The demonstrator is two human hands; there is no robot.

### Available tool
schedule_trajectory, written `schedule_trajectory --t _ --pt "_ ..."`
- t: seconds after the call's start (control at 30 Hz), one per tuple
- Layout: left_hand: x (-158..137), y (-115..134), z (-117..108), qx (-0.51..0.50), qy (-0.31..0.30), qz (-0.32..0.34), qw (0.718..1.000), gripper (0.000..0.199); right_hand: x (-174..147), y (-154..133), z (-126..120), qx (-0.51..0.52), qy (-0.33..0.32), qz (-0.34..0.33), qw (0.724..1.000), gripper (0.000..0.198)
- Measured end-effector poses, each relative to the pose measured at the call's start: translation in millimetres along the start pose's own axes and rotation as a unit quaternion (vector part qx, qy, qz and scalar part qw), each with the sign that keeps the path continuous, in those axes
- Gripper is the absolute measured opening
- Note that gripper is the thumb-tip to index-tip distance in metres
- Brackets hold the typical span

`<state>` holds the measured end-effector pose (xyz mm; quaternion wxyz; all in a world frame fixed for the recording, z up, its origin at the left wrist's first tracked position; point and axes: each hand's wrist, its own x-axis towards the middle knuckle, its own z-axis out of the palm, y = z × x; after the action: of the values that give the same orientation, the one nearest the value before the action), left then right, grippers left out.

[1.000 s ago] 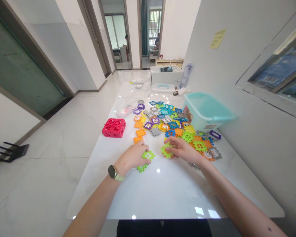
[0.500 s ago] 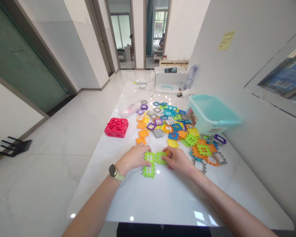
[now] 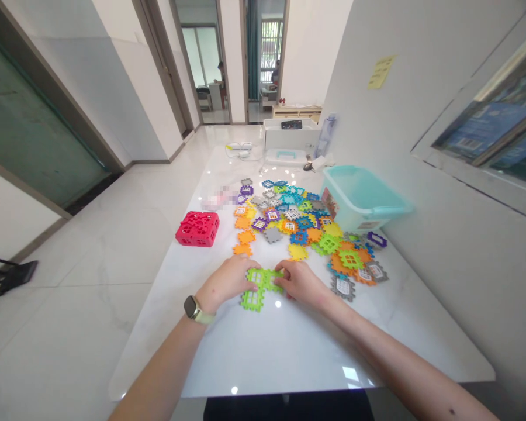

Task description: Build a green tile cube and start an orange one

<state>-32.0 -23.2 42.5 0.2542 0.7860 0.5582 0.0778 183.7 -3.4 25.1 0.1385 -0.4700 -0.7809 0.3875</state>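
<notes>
two bare hands meet over three lime-green window tiles set in an l on a glossy white table (image 3: pixel 289 351), nearer the wearer than the teal tub (image 3: pixel 355 213) and well off to its left. the left hand (image 3: pixel 233 280) keeps a narrow grip on the corner tile (image 3: pixel 256 274); the right hand (image 3: pixel 304 280) pinches the side tile (image 3: pixel 270 279), on the flank facing the tub. the third, the near tile (image 3: pixel 252 300), lies farthest of the three from the tub, joined to the corner tile or merely touching it; the teeth are too small to tell.

the seam between the hands looks the likeliest trouble spot: if teeth meet teeth instead of gaps, a hard push could make one tile ride up over the other. uneven pressure might swivel the l on the slick table, and the near tile, with no full grip on it, could come away if the corner were tipped.

the right forearm is a lesser hazard, angled close to a gray tile (image 3: pixel 343 287) on the tub's near side; a careless sweep could scatter it and the loose pile (image 3: pixel 350 259) beside the tub.
</notes>
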Motion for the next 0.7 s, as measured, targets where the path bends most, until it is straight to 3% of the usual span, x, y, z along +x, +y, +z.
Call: schedule_trajectory --t 0.17,0.27,0.4,0.57,0.7 --pt "-1 -10 -2 -0.002 -0.014 -0.024 1.000 0.044 1 2 -10 -0.012 0.010 -0.036 0.999 0.023" --pt "-1 -15 -5 0.003 -0.021 -0.029 0.999 0.047 2 14 -39 -0.085 0.114 -0.025 0.990 0.025" --pt "0 -12 -5 -0.012 -0.007 0.021 1.000 0.060 0 44 -85 -0.237 0.262 0.044 0.935 0.024" --pt "2 -5 1 -0.031 -0.037 0.075 0.996 0.074 0 70 -102 -0.332 0.206 0.106 0.915 0.024" --pt "-2 -11 2 -0.044 -0.032 0.081 0.995 0.072 -1 61 -97 -0.300 0.220 0.019 0.928 0.028"
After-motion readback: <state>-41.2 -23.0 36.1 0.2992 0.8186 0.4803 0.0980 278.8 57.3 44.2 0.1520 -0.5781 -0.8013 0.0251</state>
